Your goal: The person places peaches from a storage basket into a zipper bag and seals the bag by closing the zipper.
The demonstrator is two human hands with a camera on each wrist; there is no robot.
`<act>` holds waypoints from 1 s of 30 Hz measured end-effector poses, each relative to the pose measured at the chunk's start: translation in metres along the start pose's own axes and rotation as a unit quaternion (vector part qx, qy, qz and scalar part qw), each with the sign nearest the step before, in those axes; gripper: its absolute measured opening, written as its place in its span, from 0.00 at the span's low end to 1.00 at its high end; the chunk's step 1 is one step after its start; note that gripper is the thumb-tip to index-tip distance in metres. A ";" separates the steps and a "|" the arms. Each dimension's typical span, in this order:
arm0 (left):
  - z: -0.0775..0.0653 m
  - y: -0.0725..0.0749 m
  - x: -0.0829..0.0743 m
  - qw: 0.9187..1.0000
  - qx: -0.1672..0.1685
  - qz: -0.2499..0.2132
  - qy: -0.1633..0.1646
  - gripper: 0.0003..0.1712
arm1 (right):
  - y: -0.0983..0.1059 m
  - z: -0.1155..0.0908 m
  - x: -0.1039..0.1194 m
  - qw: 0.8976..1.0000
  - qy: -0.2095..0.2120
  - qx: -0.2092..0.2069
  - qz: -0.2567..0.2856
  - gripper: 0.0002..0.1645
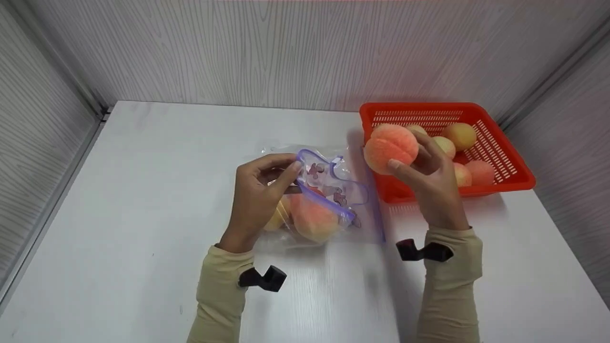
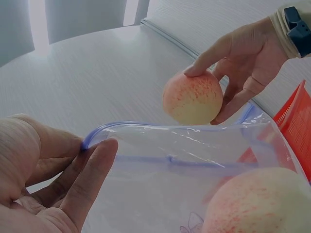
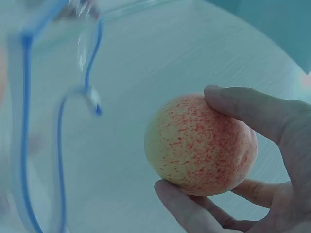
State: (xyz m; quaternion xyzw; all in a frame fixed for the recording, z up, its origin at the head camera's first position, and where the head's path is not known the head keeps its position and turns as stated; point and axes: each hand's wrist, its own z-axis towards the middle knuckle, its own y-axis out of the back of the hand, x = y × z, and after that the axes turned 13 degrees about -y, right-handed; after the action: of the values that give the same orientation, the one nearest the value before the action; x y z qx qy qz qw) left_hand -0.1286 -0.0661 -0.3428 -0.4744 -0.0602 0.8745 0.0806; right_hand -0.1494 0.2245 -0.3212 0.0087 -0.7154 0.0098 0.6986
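My right hand (image 1: 436, 186) grips a pink peach (image 1: 391, 148) between thumb and fingers, held in front of the red basket's near left side. In the right wrist view the peach (image 3: 201, 145) shows a yellow side speckled with red. My left hand (image 1: 262, 190) pinches the purple-edged mouth of a clear zip bag (image 1: 329, 178), which stands spread apart with a white slider on its far edge. Inside the bag lie another peach (image 1: 312, 219) and a yellow fruit (image 1: 277, 218), partly behind my left hand. The left wrist view shows the held peach (image 2: 193, 97) just beyond the bag's rim.
A red plastic basket (image 1: 517, 176) stands at the back right of the white table (image 1: 143, 190), with several peaches and yellow fruits in it. A second purple-edged bag (image 1: 376, 228) lies flat under the filled one. Pale wood-grain panels (image 1: 238, 52) enclose the table's back and sides.
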 end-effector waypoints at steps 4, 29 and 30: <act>-0.002 -0.001 0.001 1.000 0.001 -0.003 0.005 0.09 | -0.011 -0.009 -0.006 0.999 0.012 0.019 0.028 0.38; 0.000 0.001 0.000 1.000 0.003 0.006 -0.001 0.09 | -0.032 -0.010 -0.008 0.991 -0.024 0.124 -0.038 0.33; 0.000 0.001 0.000 1.000 0.004 0.006 -0.001 0.10 | -0.032 -0.010 -0.008 0.991 -0.027 0.124 -0.038 0.33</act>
State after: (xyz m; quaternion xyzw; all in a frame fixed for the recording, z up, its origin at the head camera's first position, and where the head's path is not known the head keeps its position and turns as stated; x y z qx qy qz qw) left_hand -0.1287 -0.0671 -0.3428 -0.4733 -0.0539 0.8759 0.0768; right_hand -0.1384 0.1925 -0.3286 0.1232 -0.7260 0.0719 0.6728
